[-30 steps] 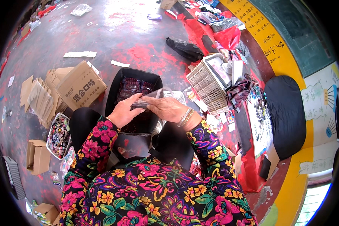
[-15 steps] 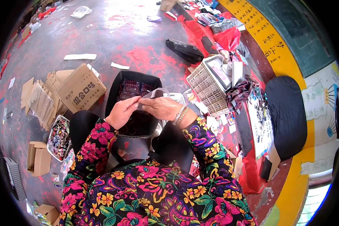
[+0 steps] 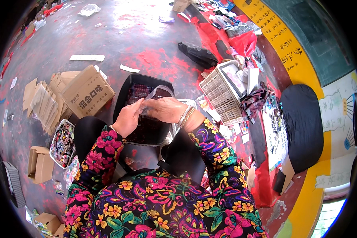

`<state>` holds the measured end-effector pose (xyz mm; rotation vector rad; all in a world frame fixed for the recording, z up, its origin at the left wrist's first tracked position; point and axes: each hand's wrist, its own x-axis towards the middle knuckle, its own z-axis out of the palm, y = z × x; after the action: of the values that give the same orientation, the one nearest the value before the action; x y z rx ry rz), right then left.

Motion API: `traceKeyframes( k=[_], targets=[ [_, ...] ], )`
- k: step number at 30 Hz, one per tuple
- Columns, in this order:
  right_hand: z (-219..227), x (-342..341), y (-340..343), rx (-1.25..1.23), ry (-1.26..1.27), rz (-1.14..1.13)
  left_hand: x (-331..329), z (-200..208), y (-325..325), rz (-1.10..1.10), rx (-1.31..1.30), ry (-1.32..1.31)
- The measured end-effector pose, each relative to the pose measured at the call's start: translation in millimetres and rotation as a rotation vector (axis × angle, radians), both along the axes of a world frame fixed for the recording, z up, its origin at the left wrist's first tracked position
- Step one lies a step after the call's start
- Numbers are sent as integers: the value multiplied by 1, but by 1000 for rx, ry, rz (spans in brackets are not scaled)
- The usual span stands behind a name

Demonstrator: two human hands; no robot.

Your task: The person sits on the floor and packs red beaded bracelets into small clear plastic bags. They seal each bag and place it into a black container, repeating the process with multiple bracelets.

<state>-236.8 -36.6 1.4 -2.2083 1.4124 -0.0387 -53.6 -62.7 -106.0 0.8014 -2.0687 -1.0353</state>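
Both hands meet over a black fabric bin that stands on the floor between my knees. A clear plastic bag is pinched between them, its loose end curving up beyond my right fingers. My left hand has its fingers closed at the bag's near edge. My right hand, with bracelets at its wrist, lies across the bag with its fingers folded down, partly hiding the left fingertips. Inside the bin lie small packs of dark red pieces in clear wrapping.
Left of my knee sits a white basket of colourful small items, near flattened cardboard and a brown carton. To the right lean a cream plastic crate and scattered goods. A white basket is partly hidden behind my right wrist.
My hands have shifted slightly, and the right fingers have curled further down over the bag. The bag's free end has tilted. The whole view has moved a little.
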Motion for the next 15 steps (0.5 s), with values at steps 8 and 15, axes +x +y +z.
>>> traceKeyframes(
  k=[8, 15],
  targets=[
    [20, 0, -1, -82, -76, -43, 7, 7, -4, -17, 437, 270],
    [22, 3, -3, -133, -90, 29, 6, 16, -2, -52, 518, 369]
  ],
)
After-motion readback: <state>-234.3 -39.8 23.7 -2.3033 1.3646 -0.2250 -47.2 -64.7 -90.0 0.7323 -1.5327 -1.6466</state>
